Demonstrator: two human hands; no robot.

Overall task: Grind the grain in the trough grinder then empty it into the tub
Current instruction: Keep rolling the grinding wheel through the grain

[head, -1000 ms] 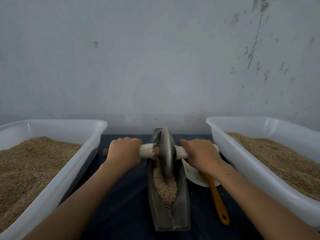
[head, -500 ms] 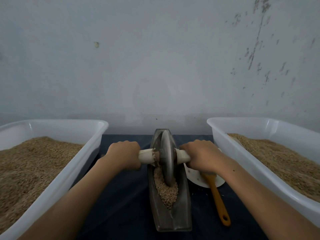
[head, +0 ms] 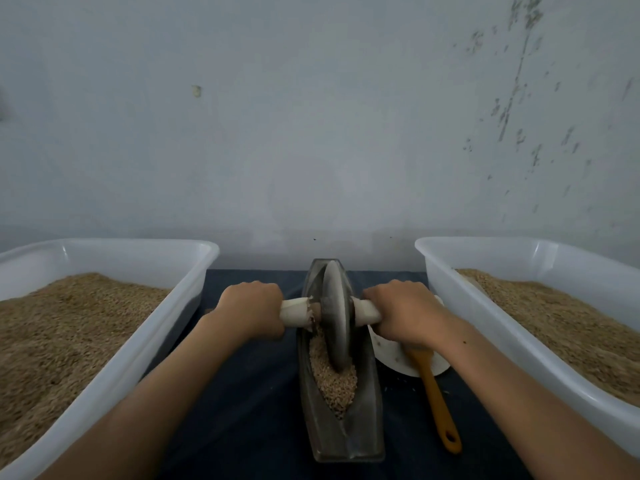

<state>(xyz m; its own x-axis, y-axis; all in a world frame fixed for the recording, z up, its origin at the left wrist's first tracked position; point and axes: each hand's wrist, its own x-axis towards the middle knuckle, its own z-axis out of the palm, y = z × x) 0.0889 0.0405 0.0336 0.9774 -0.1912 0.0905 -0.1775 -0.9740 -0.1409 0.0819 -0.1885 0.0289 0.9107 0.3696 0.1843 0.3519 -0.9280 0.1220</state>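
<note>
So the trough grinder (head: 341,403) sits dead centre on the dark blue surface (head: 242,393), between the two white tubs. It's a long narrow boat shape, and its long axis runs straight away from the person toward the wall (head: 311,133), near end blunt and the far end tucked behind the wheel. The grinding wheel (head: 335,317) stands upright on edge in the groove, over the far half of the trough, with its pale handle bar (head: 294,311) running crosswise, left to right.

Left hand (head: 251,311) has its fingers wrapped round the left end of the bar, right hand (head: 405,311) is wrapped round the right end, both knuckles up. You can't see the fingertips themselves since they curl under the bar.

The grain (head: 334,382) lies in the groove on the near side of the wheel, a tan pile tapering to a point toward the person. Whatever is past the wheel is hidden.

Left tub (head: 166,327) and right tub (head: 485,327) both hold a lot of brownish grain and both get cut off by the frame edges. Just right of the trough there's a white bowl (head: 391,358), mostly hidden under the right wrist, and an orange handle (head: 438,400) lying over its rim with its hanging-hole end pointing toward the person. Its working end is hidden, so can't tell what tool it is.
</note>
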